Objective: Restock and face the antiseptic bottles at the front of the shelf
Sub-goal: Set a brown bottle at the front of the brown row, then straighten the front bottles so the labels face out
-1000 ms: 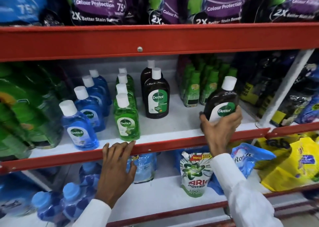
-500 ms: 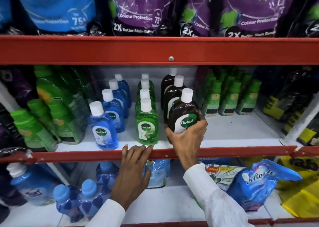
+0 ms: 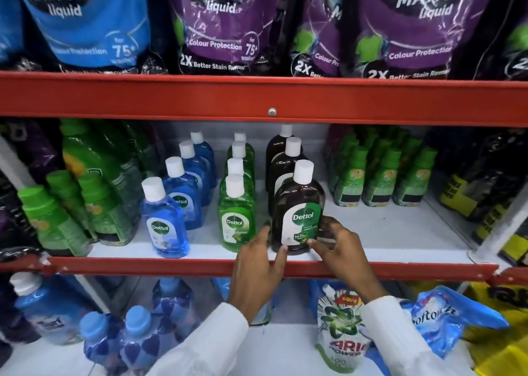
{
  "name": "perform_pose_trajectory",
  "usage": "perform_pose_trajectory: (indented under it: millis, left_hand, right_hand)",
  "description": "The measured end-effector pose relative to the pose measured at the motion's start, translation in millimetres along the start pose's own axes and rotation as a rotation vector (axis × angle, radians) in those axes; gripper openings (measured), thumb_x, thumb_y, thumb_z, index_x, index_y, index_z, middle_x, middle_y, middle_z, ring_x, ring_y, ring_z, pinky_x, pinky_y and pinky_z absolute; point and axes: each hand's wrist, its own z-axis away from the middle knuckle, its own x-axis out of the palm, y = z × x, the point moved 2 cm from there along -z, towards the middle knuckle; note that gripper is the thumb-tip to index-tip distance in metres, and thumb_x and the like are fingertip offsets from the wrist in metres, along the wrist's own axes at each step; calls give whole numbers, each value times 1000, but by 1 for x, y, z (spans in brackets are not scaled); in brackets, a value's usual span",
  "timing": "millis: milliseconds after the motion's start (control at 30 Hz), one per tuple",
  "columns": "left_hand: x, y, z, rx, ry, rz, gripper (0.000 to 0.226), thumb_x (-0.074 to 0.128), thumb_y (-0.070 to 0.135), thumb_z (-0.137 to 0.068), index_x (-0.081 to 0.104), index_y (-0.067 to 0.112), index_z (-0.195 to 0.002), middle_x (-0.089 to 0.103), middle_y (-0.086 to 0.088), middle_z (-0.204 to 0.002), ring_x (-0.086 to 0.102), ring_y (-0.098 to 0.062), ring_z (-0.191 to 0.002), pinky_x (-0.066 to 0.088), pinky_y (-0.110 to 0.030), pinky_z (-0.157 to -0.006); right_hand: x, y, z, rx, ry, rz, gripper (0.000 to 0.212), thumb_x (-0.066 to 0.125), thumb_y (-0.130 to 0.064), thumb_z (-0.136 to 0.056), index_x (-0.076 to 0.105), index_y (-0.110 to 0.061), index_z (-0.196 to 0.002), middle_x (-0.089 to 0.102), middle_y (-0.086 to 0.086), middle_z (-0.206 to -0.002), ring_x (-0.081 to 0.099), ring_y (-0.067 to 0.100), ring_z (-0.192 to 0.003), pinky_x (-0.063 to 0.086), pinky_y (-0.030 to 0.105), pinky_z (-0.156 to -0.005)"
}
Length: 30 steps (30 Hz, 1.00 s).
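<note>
A brown Dettol antiseptic bottle (image 3: 297, 201) with a white cap stands upright at the front of the white shelf, label facing me, just behind the red shelf lip (image 3: 143, 265). My left hand (image 3: 257, 272) touches its lower left side with thumb and fingertips. My right hand (image 3: 340, 249) holds its lower right side. Two more brown bottles (image 3: 285, 164) line up behind it. To its left stand a row of green Dettol bottles (image 3: 235, 218) and a row of blue Dettol bottles (image 3: 165, 227).
Small green-capped bottles (image 3: 380, 181) fill the shelf to the right, larger green ones (image 3: 57, 221) the left. A red beam (image 3: 257, 98) hangs above, under detergent pouches (image 3: 223, 26). Below sit an Ariel pouch (image 3: 343, 335) and blue bottles (image 3: 137, 335).
My right hand carried the brown bottle leftward from the right of the shelf and set it at the front of the brown row. My left hand rose from the shelf lip onto the bottle.
</note>
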Motion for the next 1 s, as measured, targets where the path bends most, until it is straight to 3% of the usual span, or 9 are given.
perform_pose_trajectory:
  millis: [100,300,500,633,733,800,867,933,1000]
  left_hand:
    - [3,1,-12,-65,-17,27,35,58,43,-88,60,16,-110,78,-7,-97,72,-26,-88,58,-41,-78]
    - [7,-5,-15,-49,2,-10,28,62,32,-93,59,10,-110,75,-12,-99,68,-31,-91,49,-35,-78]
    - [5,-3,-13,-51,25,-15,27,63,30,-93,59,10,-111,74,-12,-95,65,-32,-88,36,-27,-68]
    - [1,-2,-12,-28,-5,49,24,66,29,-91,64,15,-110,77,-4,-100,71,-18,-89,53,-27,-79]
    - [-12,-4,-1,-42,58,162,29,69,20,-89,68,16,-118,77,3,-105,70,1,-90,52,-10,-85]
    - [-29,-8,9,-11,231,183,21,68,14,-87,74,23,-105,77,9,-99,69,3,-88,47,-4,-81]
    - [-50,-14,15,-2,401,215,17,65,15,-83,72,25,-94,73,11,-94,68,-3,-87,50,-13,-81]
    - [-65,-25,9,-34,455,237,21,62,19,-80,67,23,-100,68,8,-99,65,-6,-93,50,-19,-85]
    - [-68,-41,-2,-81,347,199,41,61,24,-78,59,19,-118,63,3,-114,63,-12,-103,49,-25,-93]
  right_hand:
    - [2,5,-2,1,2,-58,44,80,-11,-81,65,-14,-123,76,2,-110,72,10,-99,60,21,-84]
    - [-2,6,2,56,-8,-132,40,85,-17,-77,69,-11,-113,73,-3,-101,66,-19,-74,54,6,-65]
    - [-4,1,6,70,11,-127,38,88,-21,-73,67,-24,-105,69,-13,-94,65,-20,-71,54,6,-64]
    - [-5,-3,9,73,37,-134,48,88,-18,-73,67,-15,-116,74,-3,-104,72,-4,-81,56,8,-71]
    - [-7,-14,22,34,220,-218,61,89,-18,-71,60,-18,-125,71,-4,-114,68,8,-102,60,25,-86]
    - [-8,-25,38,-25,452,-280,50,86,-12,-75,60,-16,-117,69,1,-109,67,16,-98,60,37,-83]
    - [1,-43,53,-148,585,-290,31,78,-9,-78,63,-13,-106,69,4,-96,67,19,-85,59,42,-76]
    - [23,-63,61,-246,514,-252,23,72,-7,-80,68,-13,-102,72,-1,-92,68,10,-81,59,33,-75]
    - [53,-79,58,-248,365,-187,28,72,-4,-83,71,-15,-108,75,-4,-99,70,3,-87,58,24,-83]
